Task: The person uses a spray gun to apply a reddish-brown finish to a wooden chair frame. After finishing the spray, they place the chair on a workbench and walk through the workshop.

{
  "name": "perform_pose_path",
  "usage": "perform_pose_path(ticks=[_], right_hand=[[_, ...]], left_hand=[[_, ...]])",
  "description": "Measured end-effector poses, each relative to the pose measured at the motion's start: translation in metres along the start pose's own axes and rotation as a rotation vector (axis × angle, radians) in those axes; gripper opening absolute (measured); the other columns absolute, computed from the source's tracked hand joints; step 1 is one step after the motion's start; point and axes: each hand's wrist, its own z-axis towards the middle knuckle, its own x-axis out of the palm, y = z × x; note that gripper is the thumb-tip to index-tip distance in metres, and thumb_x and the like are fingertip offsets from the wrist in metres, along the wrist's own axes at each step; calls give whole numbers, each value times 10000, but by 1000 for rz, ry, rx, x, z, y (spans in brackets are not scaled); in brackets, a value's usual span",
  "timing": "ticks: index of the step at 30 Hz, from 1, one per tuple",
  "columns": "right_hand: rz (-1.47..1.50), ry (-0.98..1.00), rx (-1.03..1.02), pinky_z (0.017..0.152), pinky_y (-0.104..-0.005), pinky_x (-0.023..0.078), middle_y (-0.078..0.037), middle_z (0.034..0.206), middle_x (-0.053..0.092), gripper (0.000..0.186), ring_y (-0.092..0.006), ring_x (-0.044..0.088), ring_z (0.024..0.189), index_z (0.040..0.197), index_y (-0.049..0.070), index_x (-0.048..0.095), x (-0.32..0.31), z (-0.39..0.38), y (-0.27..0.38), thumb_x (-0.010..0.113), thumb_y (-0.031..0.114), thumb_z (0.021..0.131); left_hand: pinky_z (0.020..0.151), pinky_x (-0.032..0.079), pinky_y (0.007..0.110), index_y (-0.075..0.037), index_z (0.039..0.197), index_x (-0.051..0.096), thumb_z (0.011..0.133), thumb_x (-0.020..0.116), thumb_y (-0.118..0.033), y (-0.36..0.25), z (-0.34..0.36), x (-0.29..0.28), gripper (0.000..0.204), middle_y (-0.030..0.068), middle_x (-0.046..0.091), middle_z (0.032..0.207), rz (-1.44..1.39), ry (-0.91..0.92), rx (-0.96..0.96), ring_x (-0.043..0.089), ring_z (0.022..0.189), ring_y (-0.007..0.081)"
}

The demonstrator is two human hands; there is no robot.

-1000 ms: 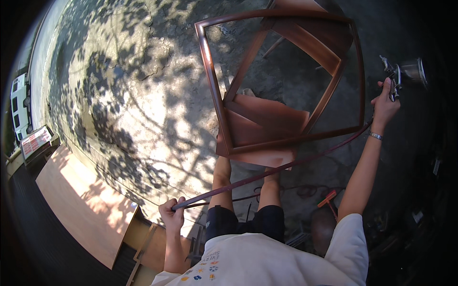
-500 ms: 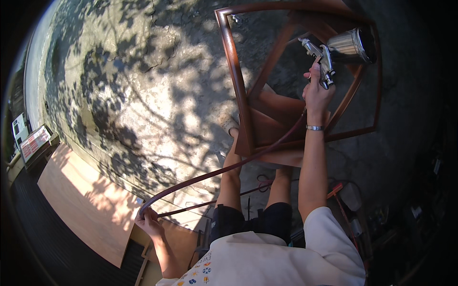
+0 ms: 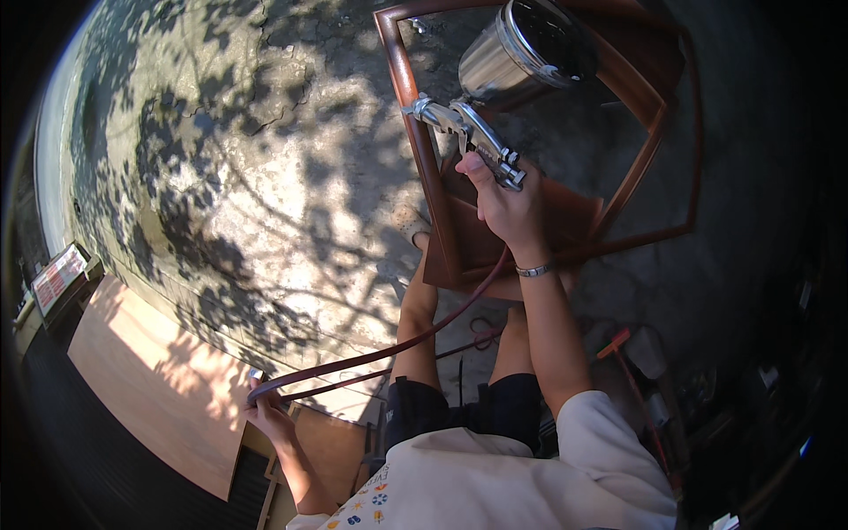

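Observation:
My right hand (image 3: 503, 205) is closed around the handle of a metal spray gun (image 3: 473, 132) with a large silver cup on top. The gun's nozzle end is over the left rail of a reddish-brown wooden frame piece (image 3: 422, 168), which looks like a chair. A dark red hose (image 3: 389, 349) runs from below the gun to my left hand (image 3: 269, 415). That hand is out at the lower left, its fingers closed round the looped hose. Part of the frame is hidden behind the cup and my right hand.
A light wooden board (image 3: 159, 380) lies at the lower left beside a dark ribbed surface. The concrete ground (image 3: 265, 194) is dappled with leaf shadows. A red-headed tool (image 3: 616, 343) and other clutter are in the shade at the lower right. More hose lies coiled near my legs.
My right hand has moved the spray gun left, from the frame's right part to its left rail, and the cup now appears larger. My left hand still holds the hose.

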Motion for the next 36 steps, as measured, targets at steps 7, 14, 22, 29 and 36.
perform_pose_path(ticks=[7, 14, 22, 29, 36], right_hand=[[-193, -354, -212, 504, -322, 432, -97, 589, 583, 344, -182, 569, 511, 801, -23, 635, -93, 69, -37, 659, 304, 905], [-211, -447, -241, 528, -288, 438, -54, 602, 616, 345, -117, 579, 544, 815, -25, 652, -215, 110, -57, 660, 307, 908], [-222, -597, -29, 564, -259, 469, -29, 637, 651, 360, -100, 625, 596, 841, -2, 693, -333, 140, -77, 668, 353, 889], [-237, -738, 26, 354, -260, 373, -58, 579, 625, 454, -111, 533, 391, 770, -11, 672, -417, 163, -83, 667, 431, 871], [-296, -984, -29, 345, -276, 404, -115, 656, 667, 496, -155, 551, 375, 750, -68, 641, -465, 175, -63, 649, 410, 881]], left_hand=[[466, 175, 231, -104, 611, 397, 938, 580, -113, -12, -49, 46, 375, -63, 355, 562, 100, 83, 90, 273, 506, 26], [486, 195, 225, -77, 604, 434, 925, 598, -81, -37, -108, 124, 360, -58, 396, 584, 276, 124, 159, 300, 542, 24], [506, 131, 257, -83, 579, 315, 920, 610, -88, -62, -141, 188, 451, -76, 308, 569, 375, 173, 185, 219, 569, 32], [493, 150, 260, -60, 587, 324, 888, 624, -51, -80, -162, 238, 425, -63, 337, 559, 407, 331, 189, 248, 560, 31], [489, 146, 265, -51, 588, 331, 877, 618, -29, -88, -166, 251, 407, -61, 305, 565, 450, 471, 160, 239, 559, 33]])
